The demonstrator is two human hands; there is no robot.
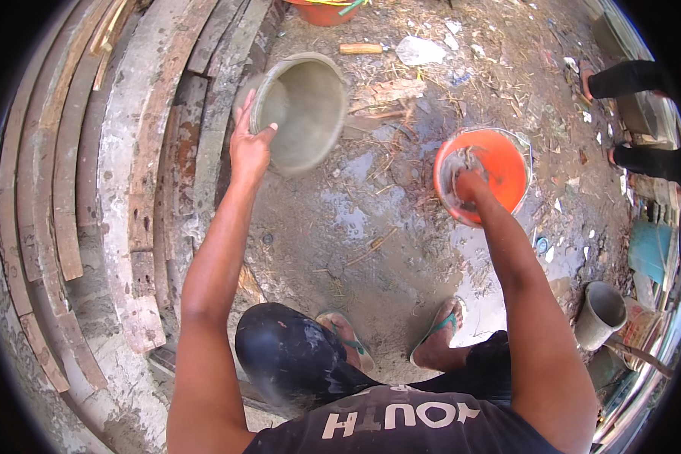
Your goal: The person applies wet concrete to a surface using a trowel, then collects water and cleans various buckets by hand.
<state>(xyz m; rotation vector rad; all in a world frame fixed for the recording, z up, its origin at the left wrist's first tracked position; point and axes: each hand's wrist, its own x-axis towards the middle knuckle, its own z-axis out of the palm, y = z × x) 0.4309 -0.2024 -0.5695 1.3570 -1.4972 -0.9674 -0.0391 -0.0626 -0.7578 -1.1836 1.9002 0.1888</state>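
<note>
My left hand (250,144) grips the near left rim of a grey, cement-coated bucket (308,113). The thumb lies over its edge and the fingers along the outside. The bucket leans on its side, its wide mouth facing up and to the right. My right hand (471,185) reaches down inside an orange bucket (507,168) with a wire handle. Grey, wet-looking matter (461,162) lies around that hand on the bucket's left inner side. Blur and the grey matter hide the right fingers, so what they hold, if anything, cannot be made out.
Weathered planks (140,174) are stacked along the left. The muddy ground (356,219) holds puddles, straw and white scraps. Another orange container (325,11) is at the far edge. A grey bucket (601,314) sits at the right. Another person's legs (635,79) show at far right.
</note>
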